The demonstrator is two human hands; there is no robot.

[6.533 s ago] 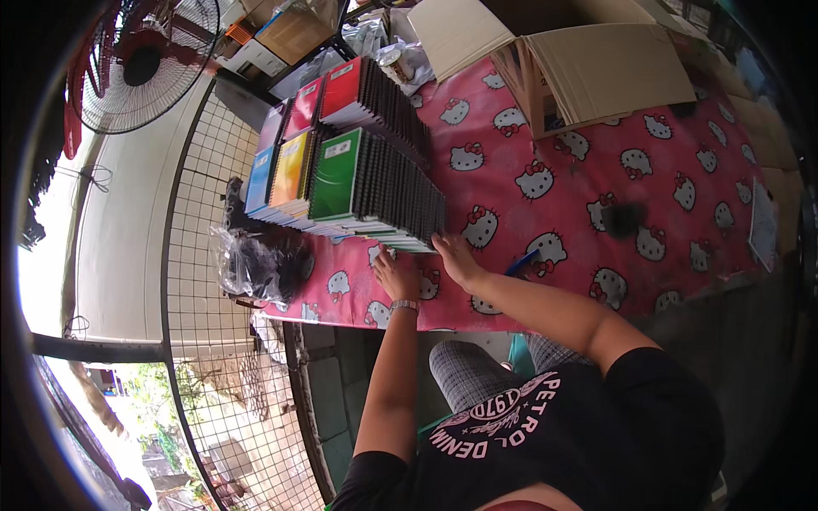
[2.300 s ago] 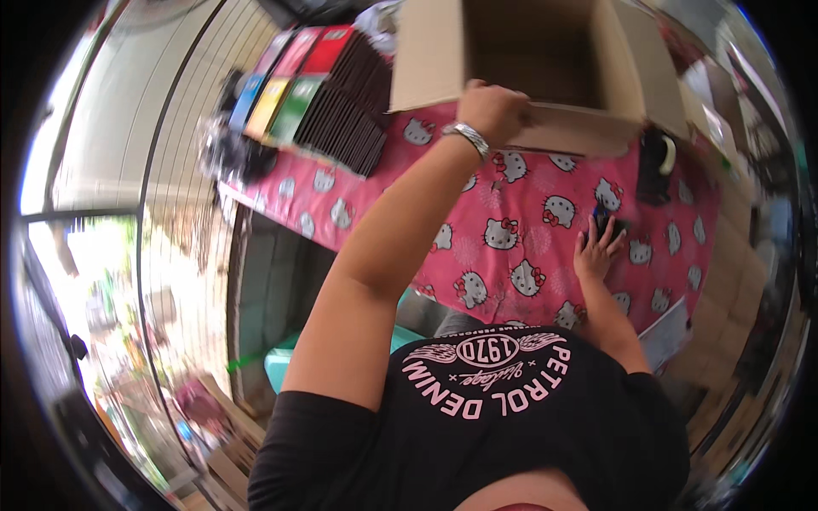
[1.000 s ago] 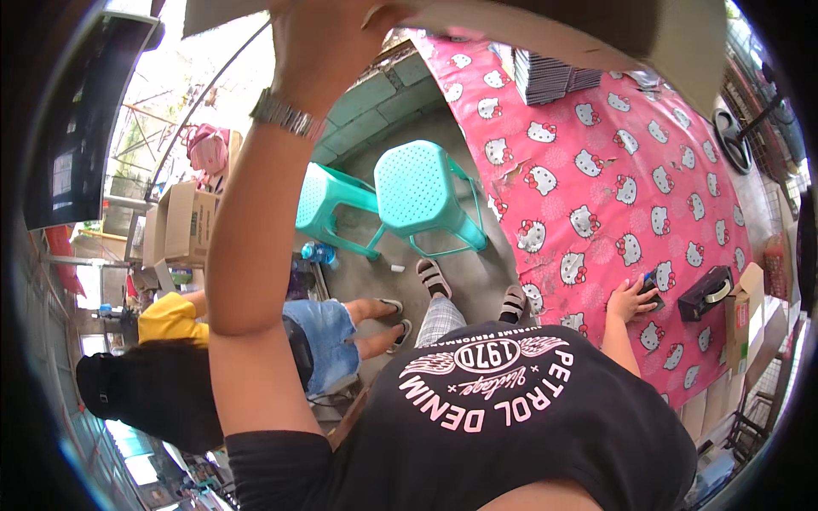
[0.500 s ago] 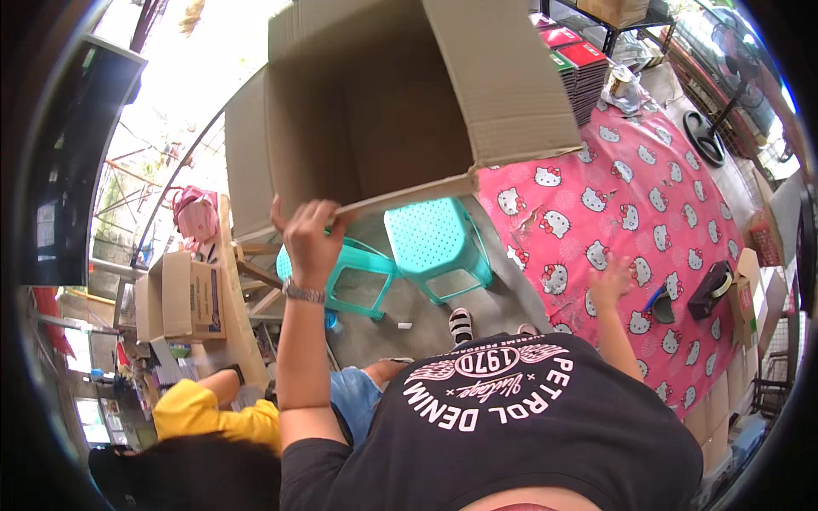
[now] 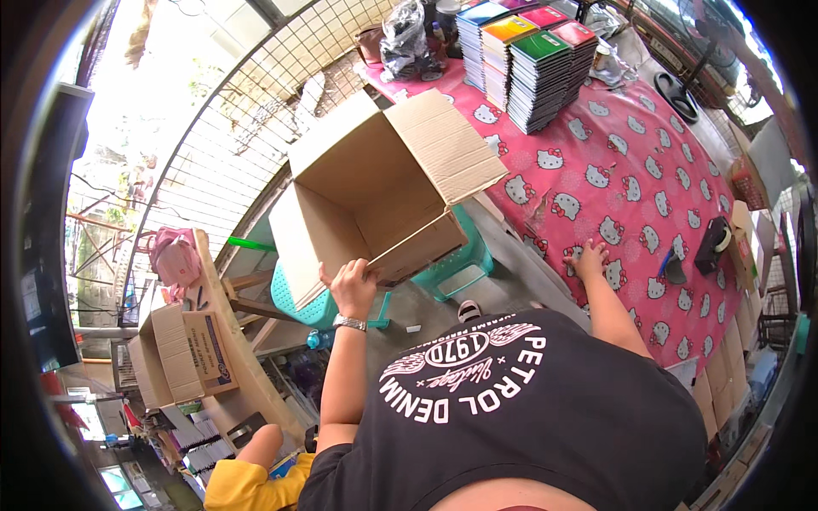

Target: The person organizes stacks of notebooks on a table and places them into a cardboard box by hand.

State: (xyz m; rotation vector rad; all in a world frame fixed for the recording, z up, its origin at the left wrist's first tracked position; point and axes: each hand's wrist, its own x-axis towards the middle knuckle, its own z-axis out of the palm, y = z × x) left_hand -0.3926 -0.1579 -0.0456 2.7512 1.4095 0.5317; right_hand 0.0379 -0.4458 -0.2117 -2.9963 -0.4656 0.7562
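Observation:
A large cardboard box [image 5: 447, 140] with its top flaps spread stands ahead of me, with nothing visible inside. It is over two teal plastic stools [image 5: 464, 272] and appears to rest on them. My left hand [image 5: 351, 288], with a watch at the wrist, has its fingers hooked over the box's near edge. On the table with a pink cat-print cover [image 5: 626, 187], my right hand [image 5: 588, 258] lies with fingers spread, holding nothing.
Stacks of colourful notebooks [image 5: 545, 77] stand at the table's far end beside a dark plastic bag [image 5: 409, 38]. A tape dispenser [image 5: 711, 243] sits at right. At left are a smaller open carton [image 5: 175, 345], a pink bag [image 5: 176, 255] and a person's yellow sleeve [image 5: 247, 485].
The box has gone down and away from me onto the stools, with my left hand still on its edge. My right hand has settled flat on the tablecloth.

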